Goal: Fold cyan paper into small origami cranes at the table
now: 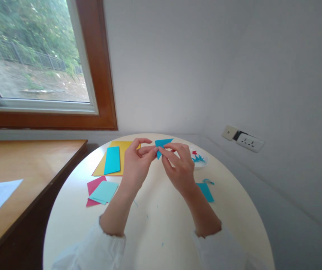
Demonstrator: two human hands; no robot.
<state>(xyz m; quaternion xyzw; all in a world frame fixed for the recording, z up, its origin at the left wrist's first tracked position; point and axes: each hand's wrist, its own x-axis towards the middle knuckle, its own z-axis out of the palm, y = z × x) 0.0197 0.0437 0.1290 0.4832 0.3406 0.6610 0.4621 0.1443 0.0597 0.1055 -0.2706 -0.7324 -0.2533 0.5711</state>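
Note:
A small piece of folded blue paper (163,143) is held up over the far part of the round table, with pointed corners showing. My left hand (138,159) pinches its lower left side between thumb and fingers. From the right, my right hand (180,165) grips the same paper with thumb and fingertips. Part of the paper is hidden behind the fingers. Behind my right hand sits a white dish (202,164) with blue paper cut-outs (198,158) and a small red piece (194,152) in it.
On the left of the white table (73,213) lie yellow paper (100,165), a blue rectangle (112,160), pale green paper (104,192) and dark pink paper (92,185). Near my right wrist are a blue sheet (206,192) and a thin blue strip (208,181). A wooden desk (37,161) stands left.

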